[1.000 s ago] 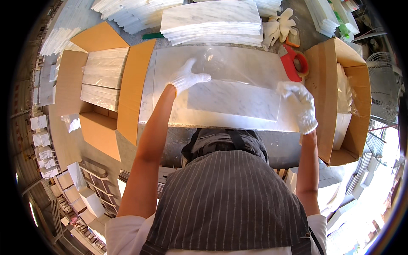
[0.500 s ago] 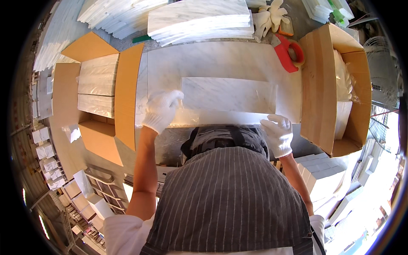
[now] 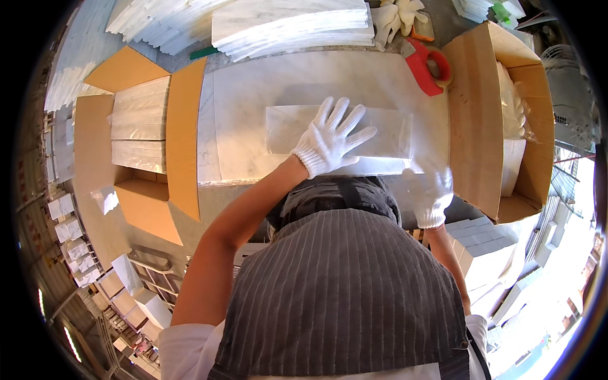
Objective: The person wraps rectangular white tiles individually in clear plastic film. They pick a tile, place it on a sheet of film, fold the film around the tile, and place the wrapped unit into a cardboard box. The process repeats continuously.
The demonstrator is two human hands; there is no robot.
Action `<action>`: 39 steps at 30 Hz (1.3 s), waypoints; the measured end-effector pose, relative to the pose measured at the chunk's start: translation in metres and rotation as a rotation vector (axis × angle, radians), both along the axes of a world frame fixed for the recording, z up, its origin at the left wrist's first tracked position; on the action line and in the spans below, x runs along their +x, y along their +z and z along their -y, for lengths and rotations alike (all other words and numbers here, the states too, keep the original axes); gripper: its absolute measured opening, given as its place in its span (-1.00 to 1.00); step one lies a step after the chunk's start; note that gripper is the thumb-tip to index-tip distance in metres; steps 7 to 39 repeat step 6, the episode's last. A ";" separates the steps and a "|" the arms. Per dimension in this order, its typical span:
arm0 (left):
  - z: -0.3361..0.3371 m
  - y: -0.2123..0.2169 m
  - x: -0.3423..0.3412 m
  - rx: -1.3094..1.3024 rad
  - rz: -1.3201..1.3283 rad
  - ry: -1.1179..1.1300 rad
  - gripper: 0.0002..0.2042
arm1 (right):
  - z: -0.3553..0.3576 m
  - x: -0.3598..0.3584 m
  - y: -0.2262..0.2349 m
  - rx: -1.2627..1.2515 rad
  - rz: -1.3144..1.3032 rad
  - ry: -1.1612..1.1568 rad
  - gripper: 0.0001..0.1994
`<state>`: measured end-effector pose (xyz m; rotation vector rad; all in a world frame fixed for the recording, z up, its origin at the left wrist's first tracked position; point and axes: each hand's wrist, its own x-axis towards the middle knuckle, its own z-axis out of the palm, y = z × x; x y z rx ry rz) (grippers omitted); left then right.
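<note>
A rectangular marble tile [image 3: 284, 130] lies flat in a clear plastic sleeve [image 3: 400, 130] on a larger pale marble slab [image 3: 240, 82]. My left hand [image 3: 332, 136], in a white knit glove, rests palm down across its middle with the fingers spread. Just off the slab's near right edge is my right hand [image 3: 436, 196], in a matching glove. Glare and motion blur smear its fingers; a shiny, see-through patch shows beside them, and whether they grip it I cannot make out.
An open carton [image 3: 183, 139] of wrapped tiles stands on the left, another carton [image 3: 472, 120] on the right. A red tape dispenser [image 3: 423, 66] lies at the slab's far right corner. Behind are stacked marble tiles [image 3: 285, 28] and spare white gloves [image 3: 387, 25].
My left hand has moved right from the sleeve's left end onto its middle, its fingers opening out. My right hand has shifted slightly right and toward me, away from the sleeve's near right corner.
</note>
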<state>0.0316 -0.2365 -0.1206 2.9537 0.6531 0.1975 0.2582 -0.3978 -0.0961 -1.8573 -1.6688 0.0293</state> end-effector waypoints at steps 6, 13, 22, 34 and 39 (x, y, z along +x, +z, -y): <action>-0.003 0.003 0.003 0.002 -0.060 -0.002 -0.12 | -0.078 -0.014 0.000 -0.155 0.165 0.244 -0.21; -0.003 0.003 0.003 0.002 -0.060 -0.002 -0.12 | -0.078 -0.014 0.000 -0.155 0.165 0.244 -0.21; -0.003 0.003 0.003 0.002 -0.060 -0.002 -0.12 | -0.078 -0.014 0.000 -0.155 0.165 0.244 -0.21; -0.003 0.003 0.003 0.002 -0.060 -0.002 -0.12 | -0.078 -0.014 0.000 -0.155 0.165 0.244 -0.21; -0.003 0.003 0.003 0.002 -0.060 -0.002 -0.12 | -0.078 -0.014 0.000 -0.155 0.165 0.244 -0.21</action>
